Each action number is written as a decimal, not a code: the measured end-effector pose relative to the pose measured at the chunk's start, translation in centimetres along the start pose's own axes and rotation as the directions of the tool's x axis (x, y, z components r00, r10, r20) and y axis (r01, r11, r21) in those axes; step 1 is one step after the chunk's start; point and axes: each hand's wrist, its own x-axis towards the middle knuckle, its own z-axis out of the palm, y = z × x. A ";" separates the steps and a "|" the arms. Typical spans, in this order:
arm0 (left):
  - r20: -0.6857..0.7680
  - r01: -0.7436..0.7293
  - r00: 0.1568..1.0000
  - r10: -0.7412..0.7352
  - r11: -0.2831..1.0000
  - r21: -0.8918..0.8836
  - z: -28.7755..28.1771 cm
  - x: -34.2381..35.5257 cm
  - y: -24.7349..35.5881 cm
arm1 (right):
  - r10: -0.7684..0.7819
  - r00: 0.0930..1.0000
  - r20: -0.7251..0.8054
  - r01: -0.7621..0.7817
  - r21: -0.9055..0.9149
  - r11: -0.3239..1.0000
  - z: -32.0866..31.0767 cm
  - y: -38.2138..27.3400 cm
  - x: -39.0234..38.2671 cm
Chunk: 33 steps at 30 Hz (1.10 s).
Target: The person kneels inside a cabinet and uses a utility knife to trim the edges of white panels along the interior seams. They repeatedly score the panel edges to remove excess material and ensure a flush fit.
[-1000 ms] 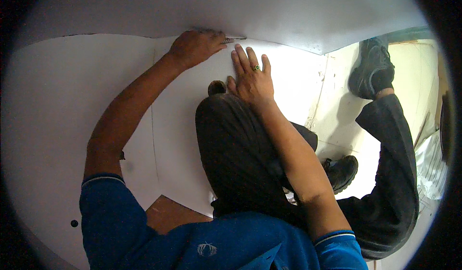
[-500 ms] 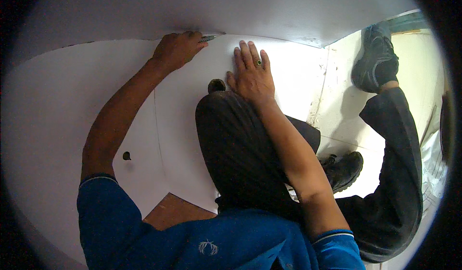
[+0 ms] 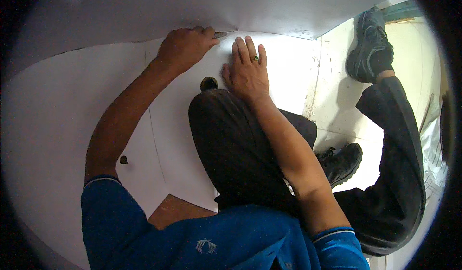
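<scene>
White sheet material covered most of the floor across the left and centre of the frame, with a second pale panel arching over the top; bare tiled floor showed at the right, where a dark shoe sat in the upper right and another shoe lay lower down. The left hand, at upper centre, was clenched around a slim grey tool, seemingly a pencil or blade, whose tip touched the sheet right where the upper panel's edge met it. Just beside it, the right hand lay flat, fingers released and spread, pressing the sheet down; a green ring showed on one finger. A bent knee in dark trousers rested on the sheet below that hand. To do this stroke well, I judged the flat hand should hold firm close to the tip so the sheet could not creep, while the tool followed the panel edge steadily, at a constant angle, and clear of the spread fingers
</scene>
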 end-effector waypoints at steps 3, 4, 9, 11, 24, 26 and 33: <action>-0.080 -0.050 0.996 0.050 0.999 0.005 2.2 0.1 -0.2 | -0.003 1.000 0.009 0.003 0.002 1.000 0.5 0.2 -0.1; -0.079 -0.050 0.996 0.051 0.999 0.012 2.4 0.2 -0.1 | -0.005 1.000 -0.003 0.005 -0.007 1.000 0.6 0.2 -0.1; -0.102 -0.060 0.993 0.059 0.998 -0.011 3.8 0.3 -0.8 | -0.034 0.998 -0.056 0.032 -0.047 0.998 0.4 0.5 -0.3; -0.143 -0.079 0.987 0.071 0.996 -0.052 5.1 0.0 -1.6 | -0.034 0.998 -0.047 0.033 -0.024 0.999 0.3 0.6 -0.1; 0.003 0.100 0.995 -0.101 0.992 0.074 3.2 -5.2 -5.0 | -0.010 0.999 0.034 0.012 -0.065 0.998 -0.1 0.5 0.6; 0.003 0.195 0.981 -0.195 0.980 0.044 2.1 -7.2 -4.0 | 0.016 0.987 0.159 -0.009 -0.044 0.999 -1.8 -0.1 2.2; -0.142 0.379 0.846 -0.514 0.767 -0.517 7.6 -10.0 -3.5 | -0.029 0.987 0.159 0.052 -0.139 0.989 -2.0 -0.8 3.2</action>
